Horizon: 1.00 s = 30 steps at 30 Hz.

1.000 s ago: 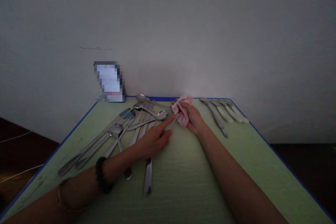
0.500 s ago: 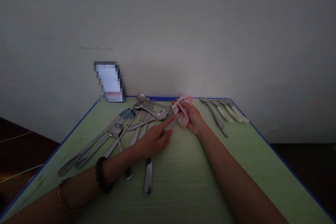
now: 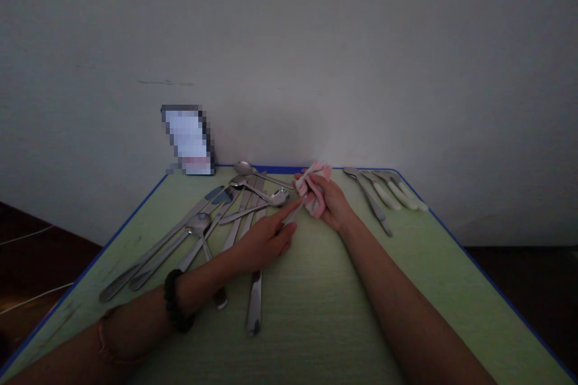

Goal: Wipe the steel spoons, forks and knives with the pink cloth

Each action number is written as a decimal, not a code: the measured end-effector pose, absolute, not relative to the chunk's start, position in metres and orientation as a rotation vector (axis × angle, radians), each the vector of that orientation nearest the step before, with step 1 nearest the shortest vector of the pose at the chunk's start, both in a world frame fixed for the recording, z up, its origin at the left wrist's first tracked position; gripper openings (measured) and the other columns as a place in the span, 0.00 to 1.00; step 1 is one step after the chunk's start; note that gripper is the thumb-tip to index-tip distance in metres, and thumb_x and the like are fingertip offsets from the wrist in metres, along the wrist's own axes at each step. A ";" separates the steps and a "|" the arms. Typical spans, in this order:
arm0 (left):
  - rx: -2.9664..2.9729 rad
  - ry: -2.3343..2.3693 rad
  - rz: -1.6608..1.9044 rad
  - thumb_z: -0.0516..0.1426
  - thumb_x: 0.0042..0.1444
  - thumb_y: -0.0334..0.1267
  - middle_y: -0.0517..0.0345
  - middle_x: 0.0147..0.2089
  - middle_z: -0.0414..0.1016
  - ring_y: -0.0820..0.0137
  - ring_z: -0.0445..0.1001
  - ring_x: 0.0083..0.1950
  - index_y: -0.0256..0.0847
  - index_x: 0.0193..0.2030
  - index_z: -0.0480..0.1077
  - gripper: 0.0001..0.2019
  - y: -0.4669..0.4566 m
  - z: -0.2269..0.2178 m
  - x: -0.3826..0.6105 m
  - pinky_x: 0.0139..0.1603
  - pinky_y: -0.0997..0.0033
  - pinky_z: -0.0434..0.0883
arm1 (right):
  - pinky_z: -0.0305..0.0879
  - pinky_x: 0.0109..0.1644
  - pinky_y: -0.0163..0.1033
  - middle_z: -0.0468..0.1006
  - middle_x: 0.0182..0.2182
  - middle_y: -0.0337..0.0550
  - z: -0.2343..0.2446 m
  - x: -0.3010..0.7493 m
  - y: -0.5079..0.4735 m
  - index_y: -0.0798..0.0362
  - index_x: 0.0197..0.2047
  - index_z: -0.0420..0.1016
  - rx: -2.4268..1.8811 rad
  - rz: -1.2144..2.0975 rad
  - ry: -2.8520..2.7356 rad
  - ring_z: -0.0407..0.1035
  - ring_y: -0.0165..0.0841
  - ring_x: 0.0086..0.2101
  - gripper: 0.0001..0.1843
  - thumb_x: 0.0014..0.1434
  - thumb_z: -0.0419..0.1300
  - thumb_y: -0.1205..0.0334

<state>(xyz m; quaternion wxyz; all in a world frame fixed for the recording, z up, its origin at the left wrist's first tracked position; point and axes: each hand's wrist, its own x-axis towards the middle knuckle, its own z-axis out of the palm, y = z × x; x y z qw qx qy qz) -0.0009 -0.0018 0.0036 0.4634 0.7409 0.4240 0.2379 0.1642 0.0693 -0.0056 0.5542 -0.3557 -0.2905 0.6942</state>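
Observation:
My right hand [image 3: 332, 204] is closed around a pink cloth [image 3: 312, 188] near the far middle of the green table [image 3: 316, 313]. The cloth wraps the far end of a thin metal utensil [image 3: 294, 214]. My left hand [image 3: 266, 239] pinches the near end of that utensil, forefinger stretched along it. What kind of utensil it is stays hidden by the cloth. A heap of steel knives and spoons [image 3: 226, 210] lies just left of my left hand, and one knife [image 3: 255, 301] runs under my left wrist.
Several white-handled utensils [image 3: 388, 192] lie in a row at the far right of the table. A blurred-out upright card [image 3: 189, 139] stands at the far left corner against the pale wall. The table has a blue edge; dark floor lies on both sides.

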 end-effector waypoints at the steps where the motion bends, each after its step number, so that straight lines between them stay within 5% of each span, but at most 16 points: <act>1: 1.826 1.043 0.584 0.46 0.63 0.38 0.70 0.19 0.58 0.76 0.56 0.21 0.34 0.71 0.50 0.29 -0.002 0.004 -0.001 0.25 0.78 0.57 | 0.72 0.36 0.31 0.82 0.29 0.41 -0.005 0.164 0.069 0.55 0.37 0.75 -0.840 1.642 -0.684 0.76 0.30 0.29 0.06 0.57 0.57 0.67; 30: 1.797 1.045 0.583 0.46 0.64 0.39 0.71 0.19 0.58 0.76 0.56 0.21 0.33 0.70 0.51 0.29 -0.003 0.004 -0.001 0.26 0.77 0.57 | 0.73 0.38 0.32 0.82 0.31 0.40 -0.010 0.166 0.069 0.54 0.37 0.75 -0.791 1.640 -0.743 0.76 0.30 0.31 0.11 0.48 0.64 0.71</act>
